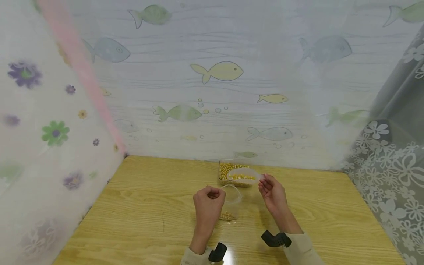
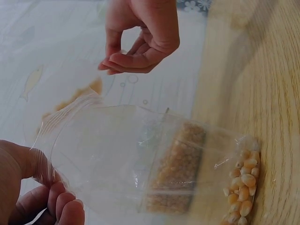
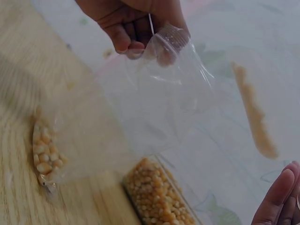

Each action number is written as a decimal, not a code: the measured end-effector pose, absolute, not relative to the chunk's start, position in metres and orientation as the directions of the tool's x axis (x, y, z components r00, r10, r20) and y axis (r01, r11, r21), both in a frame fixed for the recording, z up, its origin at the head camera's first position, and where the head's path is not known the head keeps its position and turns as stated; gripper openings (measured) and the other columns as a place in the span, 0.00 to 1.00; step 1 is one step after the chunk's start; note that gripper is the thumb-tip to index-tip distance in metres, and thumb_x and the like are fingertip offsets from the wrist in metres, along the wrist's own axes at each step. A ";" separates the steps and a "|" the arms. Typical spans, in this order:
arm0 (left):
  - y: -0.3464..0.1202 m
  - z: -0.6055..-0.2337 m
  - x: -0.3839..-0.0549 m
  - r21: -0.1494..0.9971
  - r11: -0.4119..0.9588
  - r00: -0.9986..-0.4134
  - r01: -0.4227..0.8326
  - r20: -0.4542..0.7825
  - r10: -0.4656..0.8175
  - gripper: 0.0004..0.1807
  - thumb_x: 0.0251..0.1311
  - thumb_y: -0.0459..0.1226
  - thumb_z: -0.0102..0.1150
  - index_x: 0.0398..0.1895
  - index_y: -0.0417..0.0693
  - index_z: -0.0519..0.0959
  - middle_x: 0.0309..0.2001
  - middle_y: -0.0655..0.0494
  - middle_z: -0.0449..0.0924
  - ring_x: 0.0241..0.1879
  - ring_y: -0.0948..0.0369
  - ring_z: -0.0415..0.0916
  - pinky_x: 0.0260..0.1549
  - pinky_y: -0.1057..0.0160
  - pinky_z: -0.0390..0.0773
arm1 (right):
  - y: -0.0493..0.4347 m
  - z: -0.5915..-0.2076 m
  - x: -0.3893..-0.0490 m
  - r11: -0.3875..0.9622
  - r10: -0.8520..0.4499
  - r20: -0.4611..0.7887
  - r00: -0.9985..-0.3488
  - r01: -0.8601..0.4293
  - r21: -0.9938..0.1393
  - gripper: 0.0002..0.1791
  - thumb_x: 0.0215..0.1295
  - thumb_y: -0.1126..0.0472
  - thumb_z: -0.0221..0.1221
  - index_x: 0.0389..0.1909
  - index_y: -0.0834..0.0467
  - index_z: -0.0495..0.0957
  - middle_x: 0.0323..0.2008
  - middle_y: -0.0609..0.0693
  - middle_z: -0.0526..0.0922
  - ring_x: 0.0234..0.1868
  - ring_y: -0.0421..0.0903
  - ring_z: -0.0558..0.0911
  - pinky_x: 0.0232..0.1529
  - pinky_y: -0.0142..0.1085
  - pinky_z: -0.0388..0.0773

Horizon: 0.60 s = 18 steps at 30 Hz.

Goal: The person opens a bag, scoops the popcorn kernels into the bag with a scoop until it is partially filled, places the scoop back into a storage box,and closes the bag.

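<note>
My left hand (image 1: 208,206) pinches the zip edge of a clear zip-lock bag (image 2: 108,154), whose mouth gapes open. Corn kernels (image 2: 243,183) lie in its bottom corner, low over the wooden table. In my right hand (image 1: 274,193) is the handle end of a translucent white scoop (image 1: 243,171), pinched between thumb and fingers. The scoop carries a row of corn kernels (image 3: 255,112) and is above and behind the bag's mouth, apart from it. Beneath the scoop stands a clear rectangular container (image 1: 219,176) full of corn kernels, partly hidden by it.
A wood-grain table (image 1: 149,206) lies under everything. Behind it hangs a pale curtain (image 1: 185,140) printed with fish. A flowered sheet (image 1: 39,165) is at the left, and grey flowered lace (image 1: 391,191) borders the right side.
</note>
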<state>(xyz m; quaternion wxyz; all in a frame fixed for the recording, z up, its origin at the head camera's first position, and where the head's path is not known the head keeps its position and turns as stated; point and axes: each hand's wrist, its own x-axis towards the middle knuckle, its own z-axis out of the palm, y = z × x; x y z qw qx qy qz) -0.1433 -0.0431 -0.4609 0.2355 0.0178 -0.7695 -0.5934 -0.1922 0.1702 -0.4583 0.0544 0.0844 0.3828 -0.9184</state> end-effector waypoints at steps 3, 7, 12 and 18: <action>-0.042 -0.461 -0.143 0.921 0.295 -0.887 0.253 0.343 -0.309 0.10 0.56 0.27 0.64 0.20 0.46 0.85 0.18 0.58 0.80 0.17 0.67 0.75 0.23 0.67 0.79 | 0.171 -0.456 -0.191 -0.704 -0.037 -0.195 -0.980 0.164 -0.691 0.20 0.81 0.62 0.46 0.30 0.55 0.83 0.23 0.45 0.85 0.26 0.37 0.83 0.32 0.25 0.80; -0.042 -0.461 -0.143 0.919 0.296 -0.884 0.260 0.350 -0.311 0.10 0.55 0.27 0.64 0.20 0.47 0.84 0.17 0.58 0.80 0.17 0.67 0.75 0.23 0.67 0.79 | 0.175 -0.453 -0.189 -0.694 -0.029 -0.188 -0.982 0.155 -0.703 0.21 0.81 0.63 0.45 0.29 0.55 0.83 0.22 0.44 0.84 0.26 0.37 0.83 0.33 0.24 0.80; -0.042 -0.462 -0.143 0.917 0.294 -0.881 0.269 0.357 -0.309 0.10 0.55 0.27 0.64 0.20 0.47 0.84 0.17 0.58 0.79 0.17 0.67 0.75 0.23 0.67 0.79 | 0.181 -0.451 -0.186 -0.687 -0.027 -0.201 -0.979 0.164 -0.708 0.21 0.80 0.63 0.46 0.29 0.56 0.84 0.22 0.45 0.84 0.26 0.37 0.83 0.32 0.25 0.80; -0.042 -0.462 -0.142 0.923 0.286 -0.890 0.257 0.342 -0.302 0.10 0.56 0.27 0.64 0.20 0.47 0.84 0.17 0.58 0.79 0.17 0.67 0.75 0.23 0.67 0.79 | 0.187 -0.447 -0.184 -0.683 -0.015 -0.209 -0.978 0.163 -0.712 0.23 0.80 0.64 0.45 0.28 0.57 0.85 0.21 0.46 0.84 0.25 0.38 0.83 0.31 0.25 0.81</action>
